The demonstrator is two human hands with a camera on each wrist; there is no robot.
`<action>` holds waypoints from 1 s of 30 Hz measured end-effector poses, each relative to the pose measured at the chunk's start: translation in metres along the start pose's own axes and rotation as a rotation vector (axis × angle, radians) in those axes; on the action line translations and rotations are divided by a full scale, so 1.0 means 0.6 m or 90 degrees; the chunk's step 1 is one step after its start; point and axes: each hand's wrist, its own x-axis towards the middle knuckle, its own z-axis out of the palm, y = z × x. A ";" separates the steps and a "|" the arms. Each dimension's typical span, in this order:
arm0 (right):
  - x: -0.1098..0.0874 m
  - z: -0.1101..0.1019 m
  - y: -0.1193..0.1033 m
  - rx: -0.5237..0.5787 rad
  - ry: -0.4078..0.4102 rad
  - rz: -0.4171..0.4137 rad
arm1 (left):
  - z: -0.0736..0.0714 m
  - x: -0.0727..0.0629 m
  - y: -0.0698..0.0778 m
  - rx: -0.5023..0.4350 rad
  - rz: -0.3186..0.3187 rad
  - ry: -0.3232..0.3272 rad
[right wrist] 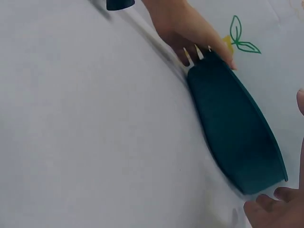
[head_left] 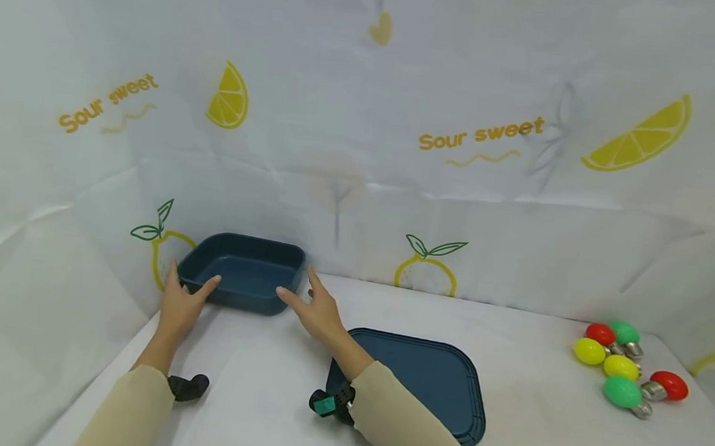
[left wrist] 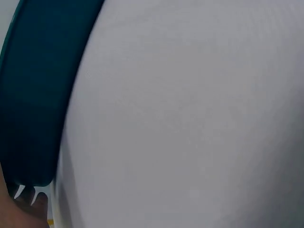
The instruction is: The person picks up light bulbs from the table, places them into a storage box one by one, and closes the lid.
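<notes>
A deep dark blue dish [head_left: 246, 277] with rounded corners stands at the back left of the white table, against the wall covering. At its left end is my left hand [head_left: 182, 306], thumb spread toward the front rim and fingers along the end wall; in the right wrist view its fingertips are right at the dish. My right hand [head_left: 319, 311] is by the other end, thumb and fingers spread apart. A narrow gap shows between the right fingers [right wrist: 267, 203] and the dish in the right wrist view. The dish's long side [left wrist: 40, 90] fills the left of the left wrist view.
A flat dark blue tray [head_left: 424, 375] with a ridged rim lies under my right forearm. Several red, yellow and green light bulbs [head_left: 621, 392] with metal bases lie at the far right. A white sheet [head_left: 338, 144] printed with lemons hangs behind the table.
</notes>
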 end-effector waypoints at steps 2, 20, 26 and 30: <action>0.004 0.010 -0.006 0.005 -0.002 -0.009 | 0.002 0.000 -0.003 0.002 0.001 0.001; 0.003 0.052 -0.003 -0.004 0.132 0.006 | -0.007 -0.005 0.018 0.128 -0.047 -0.102; -0.010 0.031 0.002 -0.002 0.119 -0.004 | 0.004 -0.018 0.026 0.050 -0.077 -0.130; -0.019 0.019 0.010 -0.004 0.112 0.005 | 0.016 -0.028 0.023 0.063 -0.065 -0.121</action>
